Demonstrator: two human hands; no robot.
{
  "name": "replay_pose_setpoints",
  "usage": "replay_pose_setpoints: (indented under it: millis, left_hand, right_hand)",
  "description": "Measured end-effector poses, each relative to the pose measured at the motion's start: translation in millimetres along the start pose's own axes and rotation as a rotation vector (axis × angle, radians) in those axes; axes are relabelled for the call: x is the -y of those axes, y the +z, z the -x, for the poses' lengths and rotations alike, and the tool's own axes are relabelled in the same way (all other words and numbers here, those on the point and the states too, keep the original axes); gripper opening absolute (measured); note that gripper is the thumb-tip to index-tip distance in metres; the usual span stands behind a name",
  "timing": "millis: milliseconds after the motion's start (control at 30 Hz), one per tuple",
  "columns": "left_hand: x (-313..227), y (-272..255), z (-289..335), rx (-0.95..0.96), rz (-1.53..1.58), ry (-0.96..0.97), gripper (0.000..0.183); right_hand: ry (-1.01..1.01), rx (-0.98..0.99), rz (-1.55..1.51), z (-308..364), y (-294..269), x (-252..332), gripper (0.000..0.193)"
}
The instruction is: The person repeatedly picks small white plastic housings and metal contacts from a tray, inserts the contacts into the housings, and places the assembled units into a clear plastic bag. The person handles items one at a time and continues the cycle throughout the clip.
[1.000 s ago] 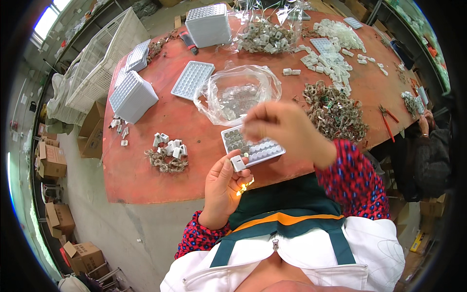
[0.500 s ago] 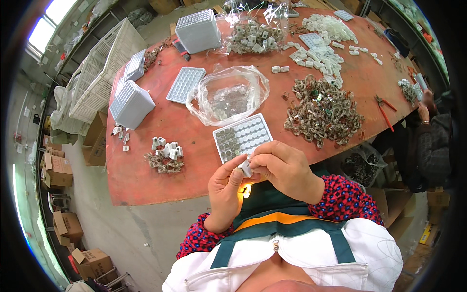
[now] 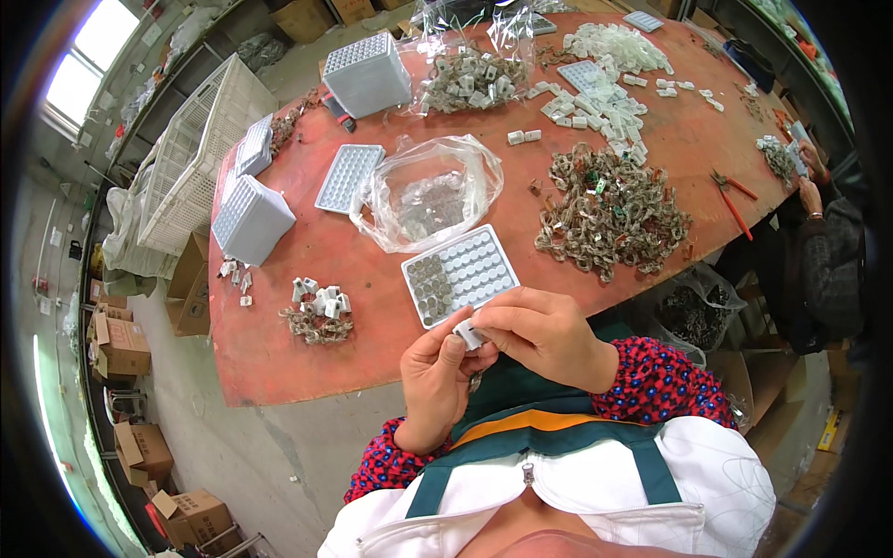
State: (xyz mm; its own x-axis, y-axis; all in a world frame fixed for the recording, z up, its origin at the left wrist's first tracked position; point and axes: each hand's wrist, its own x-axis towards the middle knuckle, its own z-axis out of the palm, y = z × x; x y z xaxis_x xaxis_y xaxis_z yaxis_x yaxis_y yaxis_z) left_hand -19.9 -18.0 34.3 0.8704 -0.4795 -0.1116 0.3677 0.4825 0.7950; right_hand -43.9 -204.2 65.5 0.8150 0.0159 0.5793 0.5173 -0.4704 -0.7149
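Observation:
My left hand (image 3: 435, 377) and my right hand (image 3: 544, 335) meet just below the table's near edge and pinch one small white plastic part (image 3: 468, 334) between their fingertips. A little metal piece hangs under it. Right above the hands lies a grey tray with round pockets (image 3: 459, 273), its left columns filled with metal pieces. Beyond it sits a clear plastic bag (image 3: 424, 192) of small metal parts.
The red table (image 3: 372, 270) carries a heap of metal clips (image 3: 609, 210), a small pile of white parts (image 3: 319, 310), stacked grey trays (image 3: 249, 219), another empty tray (image 3: 349, 177) and red pliers (image 3: 730, 195). Another person's hands (image 3: 807, 177) work at the right edge. Cardboard boxes (image 3: 116, 344) stand on the floor at left.
My right hand came down from above the pocket tray to meet the left one. Both hands then drew closer to my body, holding the white part together.

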Motion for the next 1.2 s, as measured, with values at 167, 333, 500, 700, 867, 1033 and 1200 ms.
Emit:
replay_pose_setpoints:
  millis: [167,333,500,700,867,1033,1200]
  left_hand:
    - [1.4,-3.6,-2.2,0.014,0.014,-0.001,0.040]
    - [-7.7,-13.5,-4.9,-0.039,-0.040,0.015,0.036]
    - [-78.9,-68.7,-29.8,-0.407,-0.890,0.442,0.033]
    - [-93.4,-73.4,-47.1,-0.409,-1.084,0.483,0.034]
    - [-57.8,-16.6,-35.8,-0.100,-0.575,0.153,0.034]
    - [-23.5,13.7,-38.1,0.069,-0.139,-0.266,0.038]
    - [-5.2,8.2,-34.3,0.285,-0.139,-0.481,0.042]
  right_hand:
    - [-0.040,0.051,0.037,-2.1,-2.4,-1.1,0.020]
    - [-0.026,0.125,-0.044,-8.3,-6.4,-12.3,0.017]
    - [0.197,-0.067,0.549,-68.8,-71.0,-94.9,0.019]
    - [0.225,0.029,1.058,-121.2,-75.7,-207.9,0.018]
    - [0.283,0.218,0.921,-124.8,-71.2,-179.4,0.021]
    - [-0.190,0.636,0.279,-85.4,-72.6,-69.4,0.026]
    - [0.049,0.659,-0.087,-56.3,-71.4,-30.9,0.020]
